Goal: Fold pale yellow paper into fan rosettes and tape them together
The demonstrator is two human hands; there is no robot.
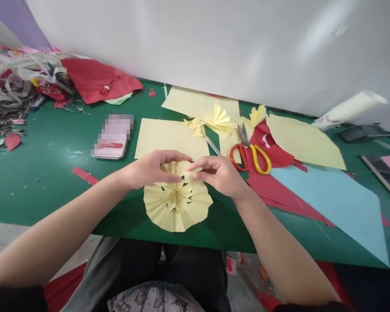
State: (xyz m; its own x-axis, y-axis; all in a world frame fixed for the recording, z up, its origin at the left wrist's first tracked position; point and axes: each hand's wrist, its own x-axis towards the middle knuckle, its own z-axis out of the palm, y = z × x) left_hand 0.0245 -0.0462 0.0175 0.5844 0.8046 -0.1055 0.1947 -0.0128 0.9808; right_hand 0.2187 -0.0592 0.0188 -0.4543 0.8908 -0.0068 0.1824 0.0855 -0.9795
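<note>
A pleated yellow paper rosette (173, 219) with cut-out notches round its centre is held just above the near edge of the green table. My left hand (156, 170) is closed on its upper left rim, thumb in front and fingers behind. At the upper right rim, my right hand (216, 173) pinches the paper between thumb and fingers. Beyond the right hand lie scissors (247, 149) with one red and one yellow handle, blades pointing away. Part of the rosette's top edge is hidden by my fingers.
Yellow sheets (169, 136) and folded yellow scraps (221, 119) lie behind the rosette. A phone (112, 138) rests left. Red paper (273, 188) and a blue sheet (341, 203) spread right. A white roll (351, 110) leans by the wall. Tangled ribbons (26, 82) pile far left.
</note>
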